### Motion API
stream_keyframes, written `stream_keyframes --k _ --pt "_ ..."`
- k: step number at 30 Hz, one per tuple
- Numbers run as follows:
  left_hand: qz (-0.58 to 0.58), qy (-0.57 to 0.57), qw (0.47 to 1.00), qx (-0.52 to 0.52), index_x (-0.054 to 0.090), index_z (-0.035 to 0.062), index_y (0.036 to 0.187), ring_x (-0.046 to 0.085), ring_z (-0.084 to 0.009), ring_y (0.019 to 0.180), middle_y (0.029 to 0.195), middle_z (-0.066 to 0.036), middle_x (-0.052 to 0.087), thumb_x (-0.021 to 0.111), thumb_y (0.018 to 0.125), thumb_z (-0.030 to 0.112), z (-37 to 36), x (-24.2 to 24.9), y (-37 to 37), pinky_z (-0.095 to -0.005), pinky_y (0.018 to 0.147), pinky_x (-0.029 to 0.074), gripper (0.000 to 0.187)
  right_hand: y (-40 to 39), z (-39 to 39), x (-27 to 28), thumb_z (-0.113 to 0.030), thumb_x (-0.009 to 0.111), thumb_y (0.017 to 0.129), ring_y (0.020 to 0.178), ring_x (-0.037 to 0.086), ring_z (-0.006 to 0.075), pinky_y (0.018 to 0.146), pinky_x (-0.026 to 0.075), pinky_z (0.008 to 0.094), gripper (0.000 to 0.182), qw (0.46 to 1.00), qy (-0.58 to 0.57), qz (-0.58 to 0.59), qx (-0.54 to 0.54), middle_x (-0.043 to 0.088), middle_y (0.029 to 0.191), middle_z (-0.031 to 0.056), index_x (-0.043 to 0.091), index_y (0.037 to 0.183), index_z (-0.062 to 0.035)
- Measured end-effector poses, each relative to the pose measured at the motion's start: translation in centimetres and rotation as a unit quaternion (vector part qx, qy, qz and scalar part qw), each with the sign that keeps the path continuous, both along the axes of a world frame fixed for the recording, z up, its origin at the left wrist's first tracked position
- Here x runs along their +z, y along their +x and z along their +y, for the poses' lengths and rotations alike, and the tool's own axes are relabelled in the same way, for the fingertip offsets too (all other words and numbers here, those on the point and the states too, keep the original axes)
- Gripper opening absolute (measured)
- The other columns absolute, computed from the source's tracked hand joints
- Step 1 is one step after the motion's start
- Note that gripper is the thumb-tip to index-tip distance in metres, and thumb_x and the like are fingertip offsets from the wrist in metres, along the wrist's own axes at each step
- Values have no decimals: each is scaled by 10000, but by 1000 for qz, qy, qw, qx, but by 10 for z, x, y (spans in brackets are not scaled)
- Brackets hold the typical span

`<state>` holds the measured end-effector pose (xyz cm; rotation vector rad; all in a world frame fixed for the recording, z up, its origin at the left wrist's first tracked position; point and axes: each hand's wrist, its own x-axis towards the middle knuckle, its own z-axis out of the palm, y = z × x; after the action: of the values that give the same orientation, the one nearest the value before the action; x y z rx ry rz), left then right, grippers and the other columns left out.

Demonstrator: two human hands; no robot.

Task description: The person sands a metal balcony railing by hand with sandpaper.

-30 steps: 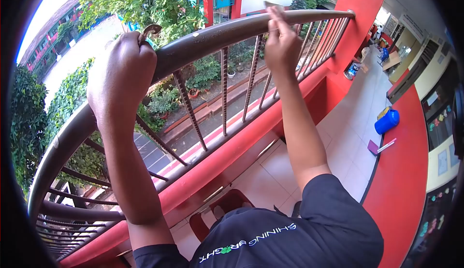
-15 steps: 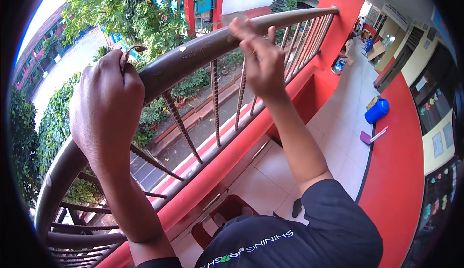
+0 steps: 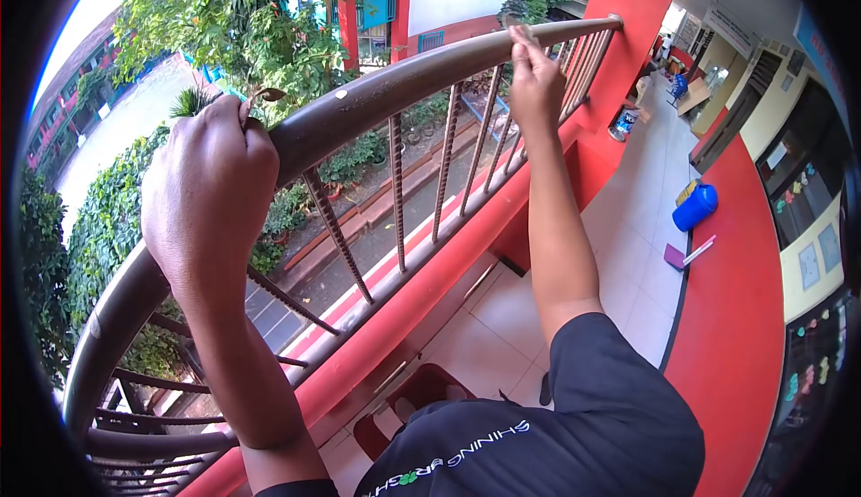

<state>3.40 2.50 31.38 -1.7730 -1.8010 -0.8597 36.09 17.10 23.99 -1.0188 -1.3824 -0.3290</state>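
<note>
My left hand [image 3: 211, 187] is closed over the thick brown handrail [image 3: 359, 102] on the left, with a small dry brown leaf [image 3: 267, 94] poking out between its fingers. Farther along the rail, my right hand [image 3: 536, 80] is at the rail's upper edge, its fingers pressed together around something small and greyish that I cannot make out. Twisted metal bars [image 3: 397, 187] run down from the handrail to a lower rail on a red ledge [image 3: 377, 335].
A red pillar [image 3: 633, 39] stands at the rail's far end, with a can [image 3: 622, 123] beside it. On the right are a blue container [image 3: 696, 207], a purple dustpan [image 3: 674, 257] and a red wall [image 3: 731, 309]. A dark red chair [image 3: 430, 385] is below.
My right hand has moved right along the handrail, and its fingers are closer together. My left hand remains on the rail, shifted slightly right in view.
</note>
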Motion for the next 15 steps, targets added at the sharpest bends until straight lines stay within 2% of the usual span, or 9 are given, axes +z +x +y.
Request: stream_keyframes --k 1,3,7,9,10,11,12,13,15 --pt "0 8 1000 -4 672 40 908 653 -413 865 880 -242 669 481 903 229 2 0 -1 -521 836 497 269 -39 -28 10 -145 490 1024 1227 626 313 1206 193 571 311 997 1 -69 -42 657 1288 164 700 1245 -85" --pt "-3 14 1000 -4 674 40 916 656 -411 870 884 -241 671 478 905 229 3 0 -1 -516 836 500 272 -106 -88 4 -134 557 984 1298 567 322 1197 189 588 326 976 28 -165 139 663 1276 149 685 1283 -118" --pt "-5 -19 1000 -1 687 39 942 659 -414 892 921 -242 681 474 897 235 1 5 0 -512 852 501 293 -74 -60 7 -124 542 990 1283 579 317 1191 202 598 315 981 40 -170 83 666 1273 144 691 1267 -109" --pt "-18 -34 999 0 688 35 948 659 -417 902 933 -243 683 471 894 240 0 6 0 -514 862 500 303 -9 -11 13 -177 471 1034 1198 637 306 1153 333 531 323 995 -24 -63 -77 672 1254 153 687 1250 -69" --pt "-19 -42 999 3 688 32 951 657 -420 916 943 -246 683 468 895 248 1 6 -2 -517 872 497 313 19 -3 12 -211 459 1062 1175 657 261 1069 430 366 342 992 -93 83 -11 695 1249 146 682 1243 -25" --pt "-20 -44 999 4 687 29 954 656 -424 929 953 -248 683 464 896 255 2 6 -2 -521 883 494 323 56 7 5 -205 433 1070 1178 646 259 1032 475 392 367 965 -102 208 127 662 1307 137 616 1323 -12" --pt "-30 -51 998 11 684 34 974 653 -430 948 983 -249 682 458 897 258 1 8 -1 -526 893 492 328 65 -9 4 -216 430 1070 1226 613 279 1048 477 438 383 887 -77 383 246 628 1347 141 562 1368 -14" --pt "-34 -51 998 6 684 34 974 653 -430 948 983 -249 682 458 897 258 2 7 0 -526 893 492 328 72 -28 0 -228 427 1071 1274 580 299 1064 479 485 410 765 -49 537 353 595 1387 144 508 1413 -16" --pt "-9 -36 999 2 680 48 1001 643 -428 967 1009 -246 678 453 904 252 6 2 -5 -527 895 487 320 98 -47 -31 -282 420 1070 1347 513 304 1084 457 602 461 689 -49 495 527 517 1463 161 418 1471 -54"
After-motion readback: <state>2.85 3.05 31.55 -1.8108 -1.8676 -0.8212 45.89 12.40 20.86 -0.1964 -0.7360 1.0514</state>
